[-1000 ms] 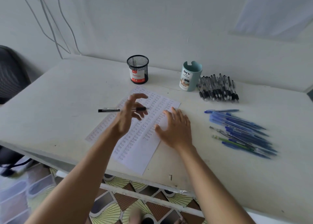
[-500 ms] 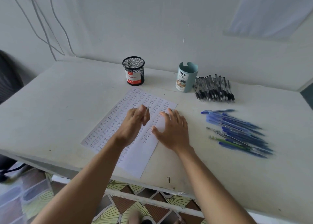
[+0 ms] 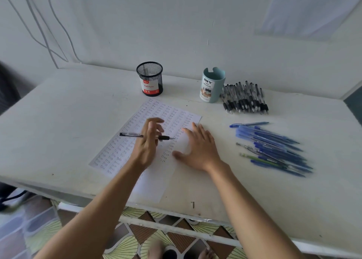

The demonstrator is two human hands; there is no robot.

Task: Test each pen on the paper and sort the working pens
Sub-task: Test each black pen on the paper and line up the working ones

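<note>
Head view: white table with a sheet of paper at its near middle, covered in rows of small handwritten marks. Right hand lies flat on the paper's right edge, fingers straight and spread. Left hand is raised over the paper, motion-blurred. To the right lies a heap of blue pens; behind it, a row of black pens just beside a teal organizer. A black mesh cup stands left of that. One black pen is held crosswise in the left hand's fingers, level above the paper.
</note>
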